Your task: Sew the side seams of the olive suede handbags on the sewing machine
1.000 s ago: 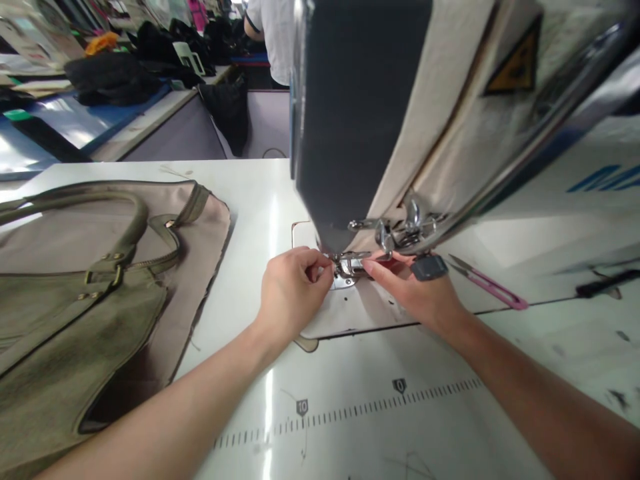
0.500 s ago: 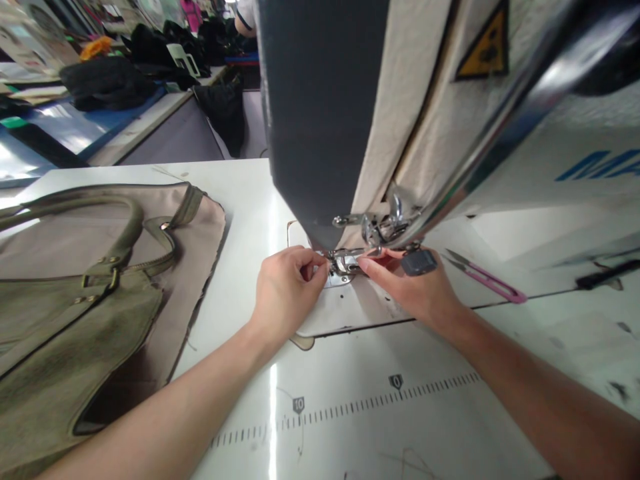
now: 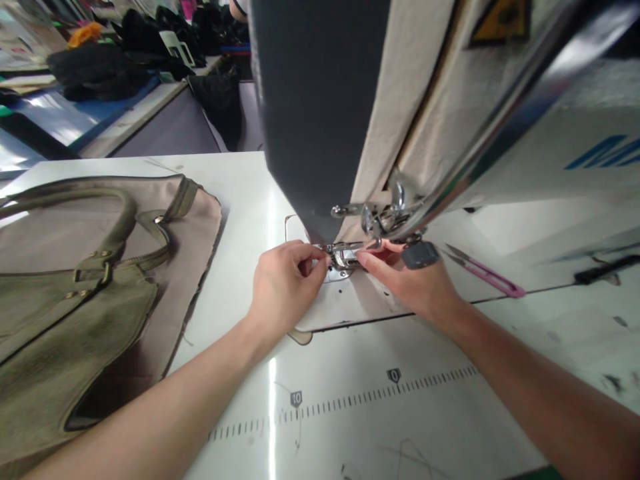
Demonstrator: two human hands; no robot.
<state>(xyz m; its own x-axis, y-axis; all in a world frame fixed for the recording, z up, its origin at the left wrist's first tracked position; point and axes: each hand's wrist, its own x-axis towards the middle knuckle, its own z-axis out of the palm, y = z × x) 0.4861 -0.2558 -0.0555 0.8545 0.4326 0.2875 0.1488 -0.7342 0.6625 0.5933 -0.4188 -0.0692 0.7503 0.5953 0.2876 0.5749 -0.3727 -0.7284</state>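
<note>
My left hand is at the left side of the presser foot of a sewing machine, thumb and forefinger pinched together. Whatever lies between those fingertips is too small to make out; it may be thread. From the other side, my right hand reaches in with its fingertips closed close to the foot. A dark block on the machine hides part of that hand, and what its fingers hold does not show. Below both hands lies the metal needle plate.
Pink-handled thread snips lie right of my right hand. An olive handbag rests on the white table at left. A printed ruler scale runs along the front. Behind stands another table with dark bags.
Both hands keep their place at the presser foot with hardly any change. The whole view has shifted slightly, with the table and bag appearing a little higher and further left.
</note>
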